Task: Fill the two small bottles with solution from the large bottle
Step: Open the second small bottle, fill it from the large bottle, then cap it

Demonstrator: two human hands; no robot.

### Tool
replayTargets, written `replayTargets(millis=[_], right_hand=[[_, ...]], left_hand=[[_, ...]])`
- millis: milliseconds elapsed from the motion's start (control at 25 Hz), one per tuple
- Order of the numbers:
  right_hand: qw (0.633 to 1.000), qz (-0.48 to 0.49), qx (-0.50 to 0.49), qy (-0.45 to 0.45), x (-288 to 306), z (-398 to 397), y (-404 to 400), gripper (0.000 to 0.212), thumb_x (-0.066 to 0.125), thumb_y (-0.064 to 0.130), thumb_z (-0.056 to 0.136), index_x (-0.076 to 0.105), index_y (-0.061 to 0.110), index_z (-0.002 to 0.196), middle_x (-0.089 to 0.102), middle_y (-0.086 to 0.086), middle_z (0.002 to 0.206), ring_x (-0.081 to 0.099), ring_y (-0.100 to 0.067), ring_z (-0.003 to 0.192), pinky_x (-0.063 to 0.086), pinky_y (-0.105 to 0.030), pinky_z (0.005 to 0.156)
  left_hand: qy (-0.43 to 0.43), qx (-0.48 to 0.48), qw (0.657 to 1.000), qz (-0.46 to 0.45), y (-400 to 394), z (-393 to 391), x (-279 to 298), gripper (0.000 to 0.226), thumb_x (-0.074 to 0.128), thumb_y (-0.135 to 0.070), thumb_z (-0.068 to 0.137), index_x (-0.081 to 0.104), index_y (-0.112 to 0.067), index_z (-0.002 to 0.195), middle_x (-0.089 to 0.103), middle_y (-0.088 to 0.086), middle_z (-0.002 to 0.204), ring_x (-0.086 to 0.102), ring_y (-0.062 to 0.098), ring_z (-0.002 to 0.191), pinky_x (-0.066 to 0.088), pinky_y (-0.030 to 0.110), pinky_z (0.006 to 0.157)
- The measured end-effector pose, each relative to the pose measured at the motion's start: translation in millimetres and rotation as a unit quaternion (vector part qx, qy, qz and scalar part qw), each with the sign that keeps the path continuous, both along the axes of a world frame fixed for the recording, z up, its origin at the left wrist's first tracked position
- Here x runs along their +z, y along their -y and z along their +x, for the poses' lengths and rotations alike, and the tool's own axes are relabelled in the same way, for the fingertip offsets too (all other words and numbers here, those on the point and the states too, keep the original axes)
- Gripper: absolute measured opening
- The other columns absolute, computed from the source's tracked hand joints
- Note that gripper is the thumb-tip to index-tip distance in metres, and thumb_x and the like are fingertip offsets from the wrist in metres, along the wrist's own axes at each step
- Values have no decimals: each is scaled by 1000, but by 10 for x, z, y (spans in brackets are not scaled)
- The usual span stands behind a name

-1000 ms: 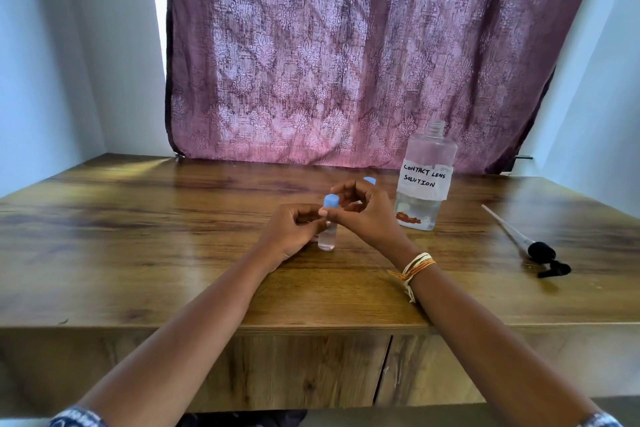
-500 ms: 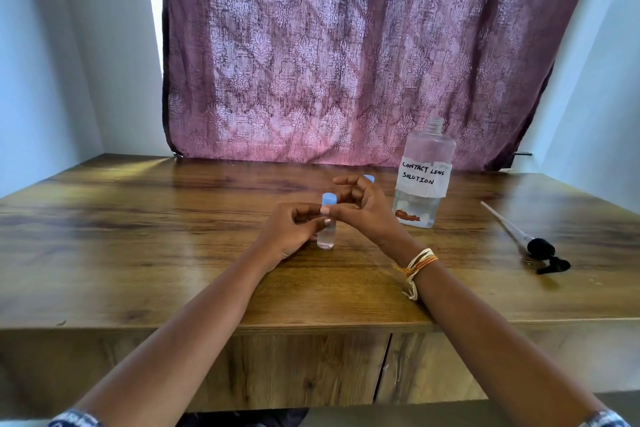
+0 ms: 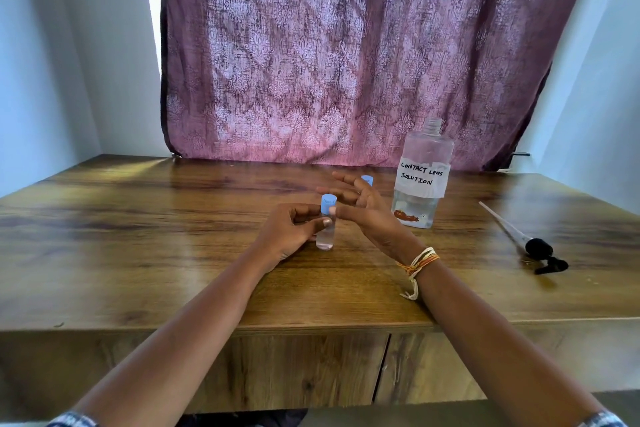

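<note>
Item 1: desk (image 3: 138, 253), wood grain, filling the lower half of the frame; cabinet fronts below its near edge.

Item 2: curtain (image 3: 346, 55), purple, patterned, hanging across the upper centre behind the desk, between pale walls.

Item 3: pump dispenser (image 3: 519, 239), black head with a long pale tube, lying flat at right of frame, well apart from both hands; tube runs toward the upper left.

Item 4: large bottle (image 3: 420, 180), clear, upright, uncapped, right of centre. White label reads "CONTACT LENS SOLUTION". A little liquid shows at the bottom. It stands just beside the right hand, apart from it.

Item 5: small bottle (image 3: 326, 229), clear with a blue cap (image 3: 328, 203) on top, upright at frame centre, base on the desk, long axis vertical. Liquid inside cannot be told for certain.

Item 6: second small bottle (image 3: 367, 180), only its blue top visible; the rest is hidden behind the right hand.

Item 7: left hand (image 3: 287, 236), fingers curled around the body of the small bottle, thumb pressed on its front; gripping it.

Item 8: right hand (image 3: 367, 215), fingers spread and loose, holding nothing; the thumb tip touches or nearly touches the cap's lower edge. Thread bands (image 3: 417, 262) circle this wrist.
</note>
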State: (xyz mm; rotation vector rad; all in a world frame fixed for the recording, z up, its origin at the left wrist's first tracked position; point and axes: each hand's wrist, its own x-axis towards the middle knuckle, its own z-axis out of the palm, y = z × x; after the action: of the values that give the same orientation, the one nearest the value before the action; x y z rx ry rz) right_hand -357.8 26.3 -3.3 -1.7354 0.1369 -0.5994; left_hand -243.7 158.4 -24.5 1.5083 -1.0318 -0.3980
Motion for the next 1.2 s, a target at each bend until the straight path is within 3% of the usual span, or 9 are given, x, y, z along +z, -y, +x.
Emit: replayTargets(millis=[120, 280, 520, 640, 800, 960, 1080, 1200], right_hand=[[1000, 8, 8, 3, -7, -11, 29, 67, 68, 6, 77, 41, 12, 137, 68, -16, 118, 65, -30, 110, 52, -39, 97], [998, -32, -55, 0, -38, 16, 30, 61, 79, 5, 74, 51, 20, 126, 73, -10, 101, 69, -21, 98, 51, -40, 92], [999, 27, 22, 20, 20, -18, 30, 66, 62, 0, 78, 37, 9, 139, 63, -19, 127, 63, -26, 115, 53, -31, 92], [1000, 2, -13, 12, -8, -10, 35, 59, 65, -2, 82, 43, 14, 135, 67, -20, 118, 64, -26, 112, 49, -39, 100], [999, -11, -44, 15, -8, 1, 32, 62, 77, 3, 75, 50, 16, 129, 68, -5, 98, 65, -18, 98, 51, -44, 96], [999, 23, 20, 21, 23, -25, 19, 62, 62, 2, 79, 43, 13, 137, 65, -18, 122, 63, -28, 114, 51, -37, 97], [1000, 7, 14, 11, 1, -21, 33, 64, 64, 6, 78, 45, 17, 137, 68, -24, 115, 65, -35, 111, 48, -46, 102], [1000, -4, -2, 14, -15, -4, 27, 60, 73, 9, 74, 53, 22, 129, 70, -25, 109, 67, -30, 102, 47, -51, 103]], left_hand=[[3, 3, 1000, 2, -10, -6, 8, 20, 74, -23, 81, 73, -34, 98, 76, -4, 101, 71, 11, 95, 55, 42, 93], [10, -5, 1000, -8, -45, -43, 40, 22, 72, -19, 83, 71, -30, 102, 75, 3, 105, 72, 8, 84, 58, 24, 77], [0, -7, 1000, 7, -35, -24, 28, 16, 74, -26, 81, 73, -40, 88, 77, -7, 96, 73, 12, 90, 55, 43, 93], [3, -6, 1000, 5, -20, -13, 9, 15, 74, -26, 81, 74, -39, 90, 77, -6, 97, 74, 15, 89, 55, 47, 92], [1, -6, 1000, -4, -23, -16, 9, 17, 73, -21, 83, 74, -33, 94, 77, -4, 97, 73, 15, 89, 56, 47, 91], [-10, -12, 1000, 12, -30, -17, 17, 19, 73, -25, 82, 74, -30, 101, 77, -4, 99, 73, 14, 90, 54, 45, 94], [2, -12, 1000, 8, -37, -26, 27, 19, 73, -24, 82, 74, -30, 100, 77, -5, 99, 73, 12, 92, 54, 46, 94], [3, -6, 1000, 2, -52, -49, 44, 18, 73, -21, 83, 72, -36, 92, 76, -6, 95, 73, 11, 87, 55, 44, 92]])
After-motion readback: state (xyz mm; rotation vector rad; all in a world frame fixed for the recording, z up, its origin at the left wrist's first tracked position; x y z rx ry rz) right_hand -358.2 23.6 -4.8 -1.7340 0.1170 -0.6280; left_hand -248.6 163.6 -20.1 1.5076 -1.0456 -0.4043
